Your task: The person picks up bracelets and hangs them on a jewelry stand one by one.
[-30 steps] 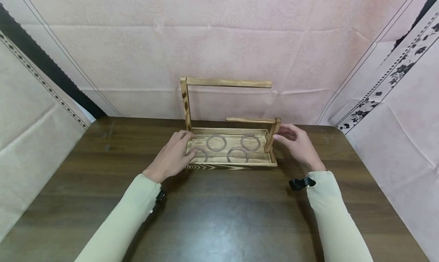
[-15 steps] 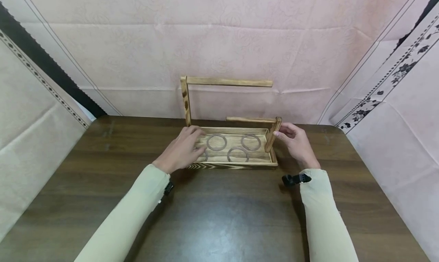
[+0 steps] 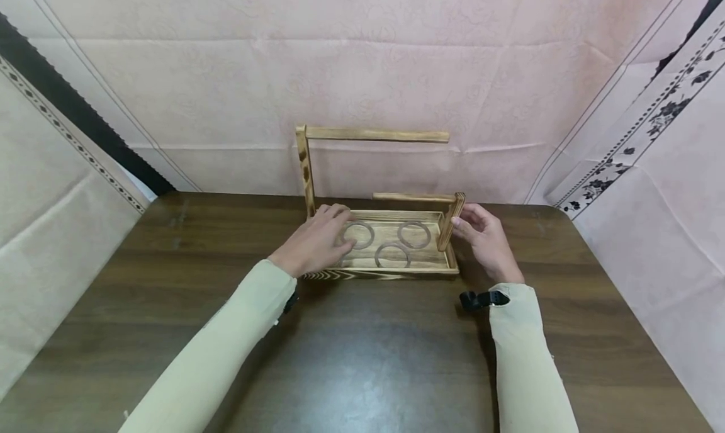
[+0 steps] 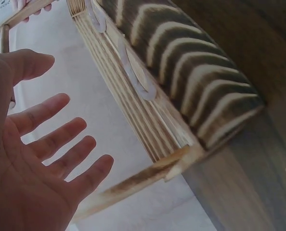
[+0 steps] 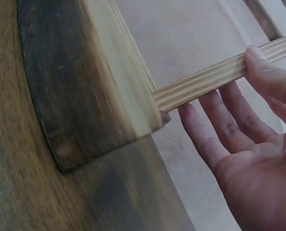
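Note:
A shallow wooden tray [image 3: 391, 272] with grey rings [image 3: 393, 255] on its floor stands at the table's far side. From its left end rises a tall post [image 3: 306, 172] bearing a long bar [image 3: 374, 134]. A shorter post [image 3: 451, 224] at the right end bears a lower bar [image 3: 413, 198]. My right hand [image 3: 488, 243] pinches this right post, thumb on one face and fingers [image 5: 234, 125] on the other. Over the tray's left part hovers my left hand [image 3: 316, 241], its fingers [image 4: 61, 130] spread and holding nothing. It hides the tray's left floor in the head view.
The brown wooden table [image 3: 362, 351] extends in front of the tray. Behind it hangs a pale pink cloth [image 3: 374, 74], and patterned cloths [image 3: 674, 187] flank both sides. A black strap device [image 3: 481, 299] is on my right wrist.
My left hand has shifted right across the tray, from its left end further inward. My right hand keeps its grip on the right post while its wrist drifts slightly left. The tray stays put.

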### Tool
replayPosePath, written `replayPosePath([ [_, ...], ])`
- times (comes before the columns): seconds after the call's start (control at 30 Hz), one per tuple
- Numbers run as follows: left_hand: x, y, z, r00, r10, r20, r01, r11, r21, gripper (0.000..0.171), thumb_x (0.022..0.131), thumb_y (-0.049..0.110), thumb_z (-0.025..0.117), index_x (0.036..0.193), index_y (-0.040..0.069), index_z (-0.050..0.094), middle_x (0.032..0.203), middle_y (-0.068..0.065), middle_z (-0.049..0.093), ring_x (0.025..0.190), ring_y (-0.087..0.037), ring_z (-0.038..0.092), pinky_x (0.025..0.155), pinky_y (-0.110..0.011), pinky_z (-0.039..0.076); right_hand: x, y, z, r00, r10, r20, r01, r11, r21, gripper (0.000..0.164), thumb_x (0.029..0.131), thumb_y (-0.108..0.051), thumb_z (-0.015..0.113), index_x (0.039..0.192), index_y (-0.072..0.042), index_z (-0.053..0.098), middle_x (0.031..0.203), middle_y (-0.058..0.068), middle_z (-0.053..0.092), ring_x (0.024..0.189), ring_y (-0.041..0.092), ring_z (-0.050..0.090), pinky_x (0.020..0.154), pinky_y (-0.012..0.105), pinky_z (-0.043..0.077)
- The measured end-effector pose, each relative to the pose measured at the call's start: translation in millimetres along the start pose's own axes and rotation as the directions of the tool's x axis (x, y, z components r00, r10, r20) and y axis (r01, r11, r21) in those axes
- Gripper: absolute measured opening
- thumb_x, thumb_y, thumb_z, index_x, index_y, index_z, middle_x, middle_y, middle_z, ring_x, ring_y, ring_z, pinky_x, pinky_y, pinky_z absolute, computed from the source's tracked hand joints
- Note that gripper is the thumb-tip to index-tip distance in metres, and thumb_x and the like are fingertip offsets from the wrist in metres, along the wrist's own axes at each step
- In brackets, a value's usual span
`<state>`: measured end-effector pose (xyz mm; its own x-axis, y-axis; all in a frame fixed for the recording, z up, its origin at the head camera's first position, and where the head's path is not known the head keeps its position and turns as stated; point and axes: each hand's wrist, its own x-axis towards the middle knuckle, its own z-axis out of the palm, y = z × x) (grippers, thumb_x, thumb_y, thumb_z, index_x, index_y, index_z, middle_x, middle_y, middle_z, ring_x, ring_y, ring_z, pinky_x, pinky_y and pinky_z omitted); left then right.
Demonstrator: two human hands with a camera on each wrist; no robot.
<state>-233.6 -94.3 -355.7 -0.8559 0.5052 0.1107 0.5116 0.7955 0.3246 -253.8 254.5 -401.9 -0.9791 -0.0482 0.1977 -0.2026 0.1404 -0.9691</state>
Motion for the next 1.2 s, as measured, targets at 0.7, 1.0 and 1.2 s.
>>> replayPosePath([
  [0.7,35.1,20.1,6.0,0.992,0.074,0.100,-0.076,0.997,0.022,0.051,0.104,0.034,0.054,0.148,0.009,0.049,0.151,-0.009,0.052,0.141,-0.028,0.045,0.119,-0.044,0.043,2,3,-4,0.999,0.047,0.024,-0.043,0.988,-0.146,0.040,0.100,-0.020,0.067,0.133,0.001,0.059,0.121,0.010,0.068,0.102,0.003,0.068,0.092,0.020,0.058],
  [1.0,46.6,30.0,15.4,0.985,0.038,0.169,-0.042,0.999,0.020,0.056,0.103,0.036,0.056,0.153,0.013,0.044,0.156,-0.012,0.047,0.146,-0.030,0.041,0.122,-0.048,0.039,3,-2,-8,0.999,0.023,0.032,-0.011,0.942,-0.335,0.034,0.100,-0.024,0.067,0.129,-0.006,0.064,0.124,0.017,0.070,0.108,0.008,0.066,0.089,0.016,0.054],
  [1.2,55.5,35.2,21.3,0.981,0.067,0.182,-0.070,0.997,0.011,0.055,0.103,0.033,0.057,0.152,0.011,0.044,0.155,-0.012,0.049,0.145,-0.034,0.043,0.122,-0.047,0.039,3,2,-10,0.998,0.029,0.047,-0.014,0.958,-0.287,0.034,0.100,-0.021,0.067,0.129,-0.004,0.062,0.126,0.020,0.069,0.106,0.003,0.065,0.090,0.014,0.054],
])
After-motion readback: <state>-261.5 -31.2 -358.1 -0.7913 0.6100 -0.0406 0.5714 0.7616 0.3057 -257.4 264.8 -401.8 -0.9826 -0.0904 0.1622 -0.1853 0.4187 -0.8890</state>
